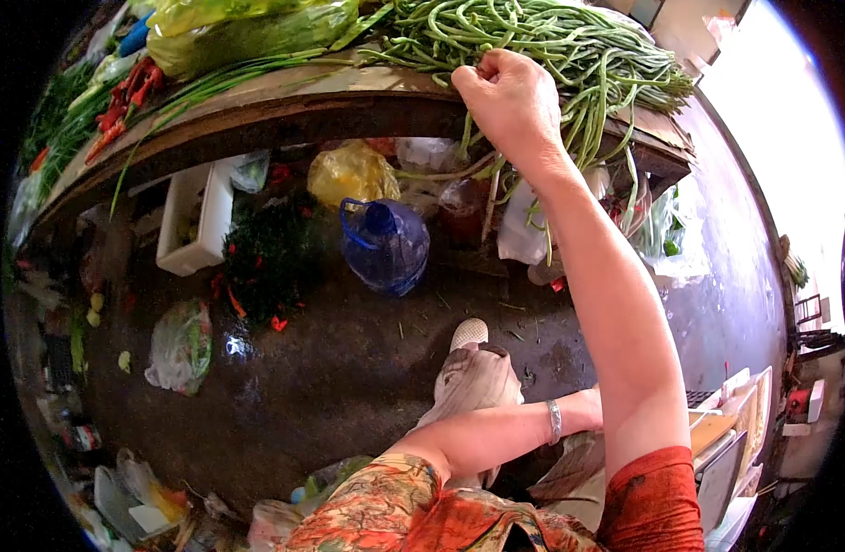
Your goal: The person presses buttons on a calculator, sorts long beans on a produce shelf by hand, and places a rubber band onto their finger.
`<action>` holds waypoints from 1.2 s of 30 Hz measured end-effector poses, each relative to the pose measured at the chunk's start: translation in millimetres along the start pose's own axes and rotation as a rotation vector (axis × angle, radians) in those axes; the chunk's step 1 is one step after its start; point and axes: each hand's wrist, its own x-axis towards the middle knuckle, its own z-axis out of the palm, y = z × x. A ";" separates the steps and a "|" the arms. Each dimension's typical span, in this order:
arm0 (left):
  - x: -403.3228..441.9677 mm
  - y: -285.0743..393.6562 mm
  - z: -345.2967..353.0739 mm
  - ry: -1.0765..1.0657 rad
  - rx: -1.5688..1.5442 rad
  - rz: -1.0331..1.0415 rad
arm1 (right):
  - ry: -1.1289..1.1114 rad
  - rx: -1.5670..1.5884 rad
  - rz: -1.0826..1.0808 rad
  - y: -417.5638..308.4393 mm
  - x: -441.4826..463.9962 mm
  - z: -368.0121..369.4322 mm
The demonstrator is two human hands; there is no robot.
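Observation:
My right hand [514, 103] is over the table's front edge, at the left part of a large heap of long green beans [551, 46]. Its fingers are curled closed, and what they hold, if anything, is hidden. Several beans hang over the edge beside my wrist. Low in the view, my left hand [585, 410], with a silver bracelet at the wrist, lies near my lap. Its fingers are hidden behind my right forearm.
Green leafy vegetables in yellowish plastic [248, 37] and red peppers [133, 92] lie on the table [285, 87]. Beneath it are a white box [196, 219], a yellow bag [353, 175] and a blue jug [386, 248]. Trays [726, 460] stand at the lower right.

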 end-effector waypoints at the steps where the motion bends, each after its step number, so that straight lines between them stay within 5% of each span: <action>1: -0.1 6.2 -9.9 -0.007 -0.046 -0.042 | -0.052 -0.035 0.049 -1.3 0.4 -2.1; 7: -3.9 -3.1 -8.8 0.039 -0.312 -0.154 | -0.035 -0.161 -0.014 5.3 10.6 -1.6; 11: -3.5 -14.6 3.9 0.146 -0.504 -0.111 | -0.247 0.028 -0.017 10.7 7.2 -17.3; 15: 3.0 23.1 -26.1 0.131 -0.229 -0.154 | -0.365 0.101 -0.113 -2.5 -16.4 -39.3; 20: 5.8 26.5 -24.0 0.134 -0.306 -0.191 | -0.006 0.052 -0.392 -16.2 -12.3 -29.8; 26: 9.4 4.8 -10.4 0.206 -0.299 -0.104 | -0.084 -0.419 -0.324 -39.5 4.4 -8.8; 29: 10.1 -20.9 7.3 0.174 -0.958 -0.196 | -0.095 -0.479 -0.313 -36.7 17.5 -3.3; 36: 2.8 26.4 -40.1 0.074 -0.642 -0.217 | -0.059 -0.493 -0.267 -34.9 21.5 0.9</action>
